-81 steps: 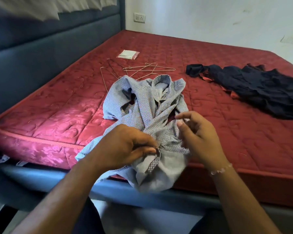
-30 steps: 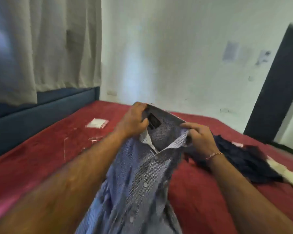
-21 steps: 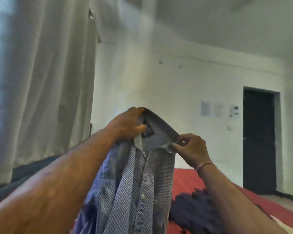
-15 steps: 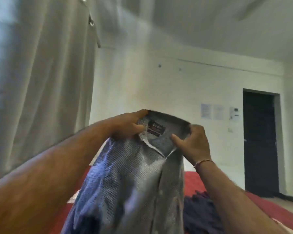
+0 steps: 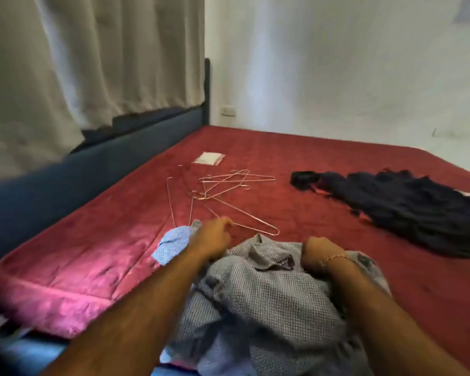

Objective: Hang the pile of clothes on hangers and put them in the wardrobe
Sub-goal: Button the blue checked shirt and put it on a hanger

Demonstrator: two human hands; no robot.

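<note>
The blue-grey checked shirt [image 5: 269, 299] lies crumpled on the red mattress [image 5: 310, 164] near its front edge, collar toward the far side. My left hand [image 5: 215, 237] is at the shirt's left shoulder, its curled fingers on the cloth. The fingertips are right beside the nearest wire hanger [image 5: 244, 218]. My right hand [image 5: 316, 256] grips the cloth to the right of the collar with curled fingers. Several thin wire hangers [image 5: 228, 183] lie scattered past the shirt. A dark navy garment [image 5: 407, 207] lies spread out at the right. The picture is blurred.
A small white packet [image 5: 209, 158] lies beyond the hangers. A dark blue bed frame [image 5: 92, 169] runs along the left, with beige curtains [image 5: 92, 63] above it. White walls stand behind the bed. No wardrobe is in view.
Both hands held the shirt up by its collar in front of me. They have brought it down onto the mattress, and my view has dropped back to the bed.
</note>
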